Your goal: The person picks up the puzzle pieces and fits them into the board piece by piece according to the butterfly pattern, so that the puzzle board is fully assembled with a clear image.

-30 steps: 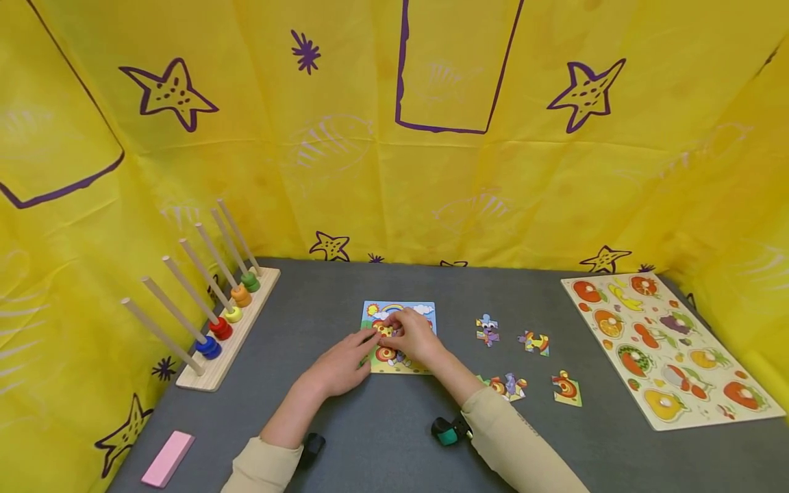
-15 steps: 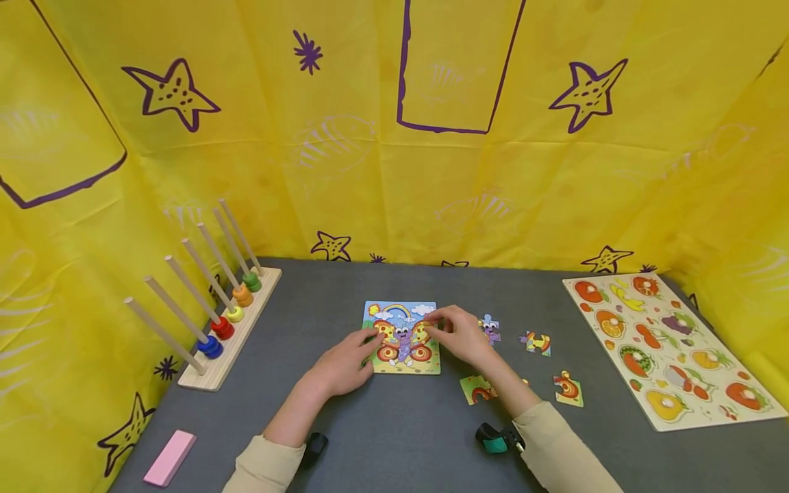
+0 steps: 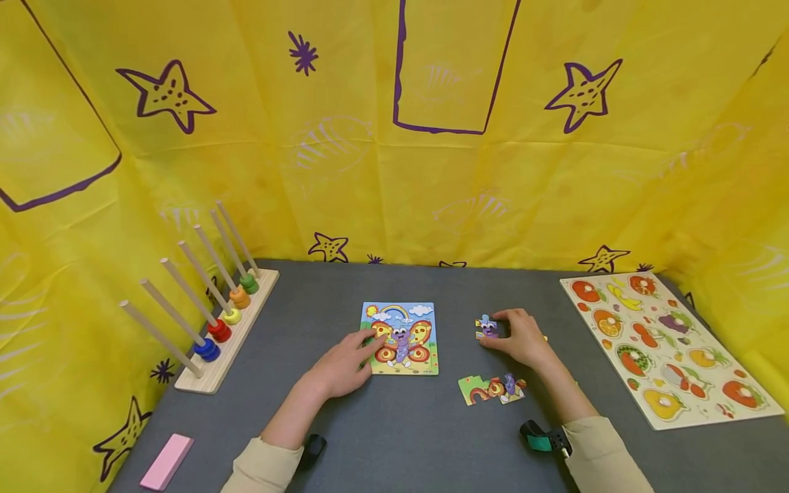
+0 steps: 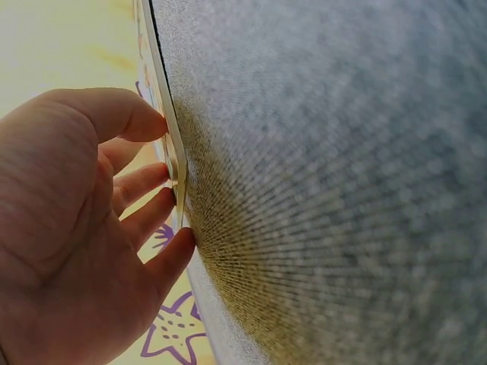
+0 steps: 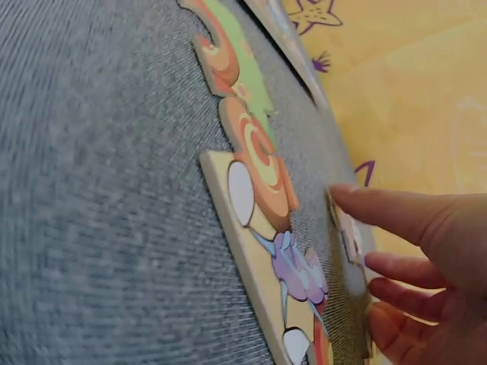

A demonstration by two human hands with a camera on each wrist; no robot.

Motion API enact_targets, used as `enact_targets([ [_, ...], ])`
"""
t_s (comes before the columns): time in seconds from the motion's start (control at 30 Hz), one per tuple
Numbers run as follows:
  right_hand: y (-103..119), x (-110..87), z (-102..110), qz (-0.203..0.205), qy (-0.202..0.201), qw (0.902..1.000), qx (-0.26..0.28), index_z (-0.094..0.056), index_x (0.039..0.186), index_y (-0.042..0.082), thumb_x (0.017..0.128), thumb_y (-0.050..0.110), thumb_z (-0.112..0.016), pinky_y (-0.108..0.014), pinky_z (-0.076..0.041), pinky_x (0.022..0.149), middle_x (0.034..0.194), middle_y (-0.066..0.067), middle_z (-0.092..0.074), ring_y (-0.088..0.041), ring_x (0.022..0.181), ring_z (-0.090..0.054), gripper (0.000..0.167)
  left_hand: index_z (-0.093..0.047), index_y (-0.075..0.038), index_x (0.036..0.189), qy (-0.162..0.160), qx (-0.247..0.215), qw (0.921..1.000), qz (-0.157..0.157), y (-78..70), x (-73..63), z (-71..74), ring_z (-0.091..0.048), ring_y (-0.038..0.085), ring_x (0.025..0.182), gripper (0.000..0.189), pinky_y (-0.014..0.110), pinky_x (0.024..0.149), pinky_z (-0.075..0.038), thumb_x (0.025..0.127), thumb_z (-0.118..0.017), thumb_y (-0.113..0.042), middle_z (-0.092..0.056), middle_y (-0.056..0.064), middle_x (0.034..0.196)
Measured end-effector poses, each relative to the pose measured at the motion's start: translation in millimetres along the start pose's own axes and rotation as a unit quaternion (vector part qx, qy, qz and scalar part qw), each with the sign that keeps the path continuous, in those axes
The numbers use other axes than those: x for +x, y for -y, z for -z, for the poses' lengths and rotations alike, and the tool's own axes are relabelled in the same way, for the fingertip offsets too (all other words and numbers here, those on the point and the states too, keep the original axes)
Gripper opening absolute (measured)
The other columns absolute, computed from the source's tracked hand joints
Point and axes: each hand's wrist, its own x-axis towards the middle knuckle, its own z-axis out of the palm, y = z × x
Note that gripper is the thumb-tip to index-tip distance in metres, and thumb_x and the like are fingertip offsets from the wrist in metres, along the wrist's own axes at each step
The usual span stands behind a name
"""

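A small butterfly puzzle board lies on the dark table in the middle of the head view. My left hand rests at its left edge, fingertips on the picture; in the left wrist view the thumb touches the board's rim. To the right, a puzzle piece with a purple face lies flat, and my right hand pinches it between thumb and fingers. In front of that hand lie loose pieces: a green one and a swirl-and-purple one. The right hand and forearm hide further pieces.
On the left stands a wooden peg rack with tall rods and coloured rings. A pink block lies at the front left. A fruit board lies at the right. Yellow cloth hangs behind the table.
My right hand has moved right, from the butterfly board to the purple-face piece, uncovering the picture. Its forearm now covers pieces that showed before. The left hand has stayed on the board.
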Motion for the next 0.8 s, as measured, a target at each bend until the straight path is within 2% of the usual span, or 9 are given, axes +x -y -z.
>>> enact_targets([
  [0.23,-3,3.1,-1,-0.014,0.016,0.9998,0.003,-0.061,0.112,-0.007,0.078,0.027,-0.083,-0.058,-0.034,0.098,0.118,-0.03,-0.051,-0.047,0.111,-0.045,0.054,-0.045,-0.013,0.148,0.004,0.004,1.0,0.006,-0.6,1.2,-1.2,-0.034,0.032,0.138,0.051,0.05,0.106,-0.035,0.097,-0.053,-0.017,-0.036,0.012,0.151],
  [0.33,-4,4.4,-2,-0.018,0.011,0.9998,0.008,-0.059,0.111,-0.006,0.076,0.027,-0.084,-0.05,-0.041,0.088,0.107,-0.023,-0.056,-0.038,0.098,-0.051,0.055,-0.045,-0.014,0.148,0.006,0.0,0.9999,0.01,-1.1,1.3,-0.6,-0.033,0.031,0.138,0.051,0.05,0.106,-0.035,0.097,-0.053,-0.017,-0.035,0.011,0.152],
  [0.47,-3,3.0,-6,-0.02,-0.023,0.9988,0.039,-0.055,0.111,-0.001,0.08,0.021,-0.082,-0.034,-0.042,0.068,0.091,-0.011,-0.061,-0.022,0.077,-0.054,0.046,-0.044,-0.013,0.148,0.012,-0.005,0.9999,0.006,-1.0,1.3,-0.6,-0.031,0.031,0.14,0.051,0.05,0.107,-0.035,0.098,-0.052,-0.016,-0.032,0.011,0.155],
  [0.63,7,4.5,-13,-0.011,-0.089,0.9928,0.08,-0.064,0.105,0.003,0.088,0.015,-0.074,-0.028,-0.045,0.064,0.086,-0.008,-0.071,-0.017,0.072,-0.06,0.024,-0.046,-0.009,0.147,0.005,0.007,0.9998,-0.019,-0.4,2.0,-0.9,-0.031,0.033,0.14,0.05,0.051,0.108,-0.033,0.097,-0.051,-0.013,-0.035,0.012,0.154],
  [0.7,15,7.0,-17,-0.018,-0.09,0.99,0.107,-0.066,0.104,0.005,0.089,0.017,-0.073,-0.027,-0.045,0.064,0.087,-0.007,-0.073,-0.016,0.074,-0.062,0.021,-0.046,-0.009,0.146,0.0,0.013,0.9996,-0.024,0.1,2.5,-1.3,-0.031,0.034,0.14,0.05,0.052,0.108,-0.033,0.097,-0.051,-0.013,-0.037,0.012,0.153],
  [0.8,30,11.4,-27,-0.035,-0.064,0.9845,0.16,-0.068,0.106,0.006,0.089,0.021,-0.073,-0.026,-0.045,0.064,0.085,-0.004,-0.073,-0.014,0.074,-0.062,0.023,-0.047,-0.008,0.146,-0.002,0.013,0.9997,-0.022,0.1,2.2,-1.8,-0.031,0.034,0.14,0.05,0.054,0.107,-0.033,0.096,-0.051,-0.013,-0.037,0.013,0.152],
])
